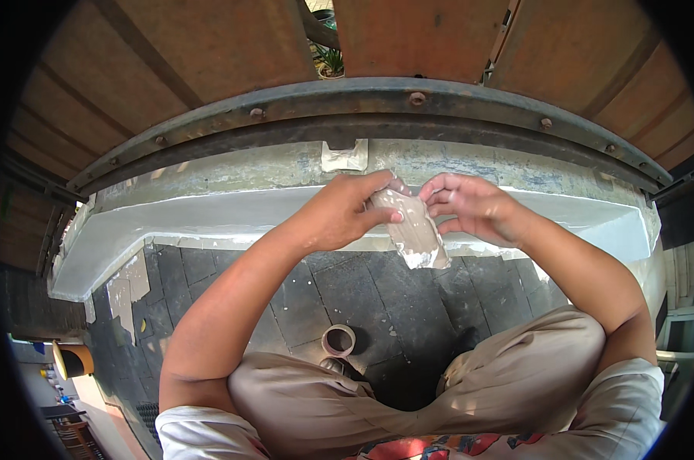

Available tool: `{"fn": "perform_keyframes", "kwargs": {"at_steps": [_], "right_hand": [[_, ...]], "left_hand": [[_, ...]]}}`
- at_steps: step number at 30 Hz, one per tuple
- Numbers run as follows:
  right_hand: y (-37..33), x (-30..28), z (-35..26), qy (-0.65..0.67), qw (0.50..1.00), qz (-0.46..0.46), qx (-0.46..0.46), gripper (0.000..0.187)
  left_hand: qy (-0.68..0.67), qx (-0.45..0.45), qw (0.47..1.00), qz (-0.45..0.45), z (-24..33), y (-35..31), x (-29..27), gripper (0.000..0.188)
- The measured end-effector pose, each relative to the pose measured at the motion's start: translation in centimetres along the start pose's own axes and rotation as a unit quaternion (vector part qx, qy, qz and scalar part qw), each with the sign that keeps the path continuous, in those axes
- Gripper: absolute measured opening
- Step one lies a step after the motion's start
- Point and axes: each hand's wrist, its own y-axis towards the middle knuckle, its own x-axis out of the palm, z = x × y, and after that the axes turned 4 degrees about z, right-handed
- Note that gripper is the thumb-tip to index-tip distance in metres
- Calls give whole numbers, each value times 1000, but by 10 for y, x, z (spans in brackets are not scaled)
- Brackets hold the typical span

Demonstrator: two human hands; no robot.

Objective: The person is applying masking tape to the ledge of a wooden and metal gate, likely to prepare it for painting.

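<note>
At the left, a long, low ledge coated in smooth pale grey-white bends around above a floor of dark grey tiles. On those tiles stands a small, round, open-topped pale cup.

Further right, the person's left hand pinches a flat, tan, roughly rectangular piece near its upper left corner, thumb across the face and the other fingers mostly hidden behind. The piece is in the air in front of the ledge, tilted, its lower end hanging free. It looks light and thin, probably somewhat flexible, with edges that may crumble; the side edges seem the best hold, since the lower end, if wet, could be slippery. Its face is dull tan, spotted with white, with a thick white crust along the ragged bottom.

At the right, the right hand has its fingers curled and slightly apart beside the piece's upper right edge; whether the fingertips grip it cannot be told.
</note>
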Motion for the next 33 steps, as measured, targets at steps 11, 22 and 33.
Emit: {"fn": "perform_keyframes", "kwargs": {"at_steps": [11, 22, 33], "right_hand": [[7, 44, -7, -418, 903, 60, -81, 53], [11, 58, -5, 45, 984, 171, -24, 39], [68, 6, 10, -521, 777, 333, -118, 35]], "left_hand": [[139, 281, 941, 127, -16, -19, -2, 20], [301, 431, 820, 226, -29, -36, 25, 26], [340, 267, 869, 243, -47, -39, 15, 29]]}}
